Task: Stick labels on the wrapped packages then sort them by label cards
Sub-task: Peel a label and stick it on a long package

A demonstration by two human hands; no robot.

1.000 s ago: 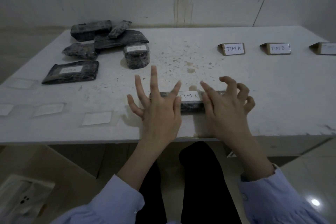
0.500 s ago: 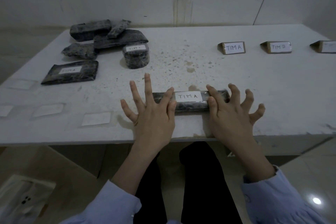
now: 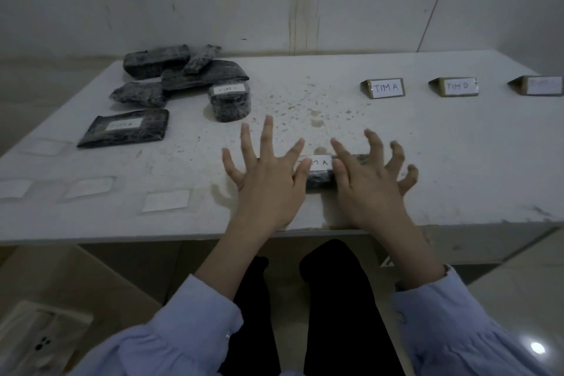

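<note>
A person seated at a white table (image 3: 457,162) presses both bare hands onto a dark wrapped package (image 3: 319,178) lying near the table's front edge. The left hand (image 3: 268,180) is splayed flat, fingers spread wide and gripping nothing, its thumb resting on the left end of the white label (image 3: 317,162), on which "M A" is readable. The right hand (image 3: 366,183) covers the package's right end, fingers curled loosely and apart, thumb at the label's right edge; neither hand closes around the package. Beyond the left fingertips stands a round package marked "TIM C" (image 3: 229,102), with a flat labelled package (image 3: 125,128) and a heap of unlabelled ones (image 3: 183,70) farther left. Blank labels (image 3: 166,201) lie left of the left hand. Far beyond the right fingers stand the cards "TIM A" (image 3: 386,88), "TIM D" (image 3: 456,86) and a third (image 3: 543,85), unreadable.
</note>
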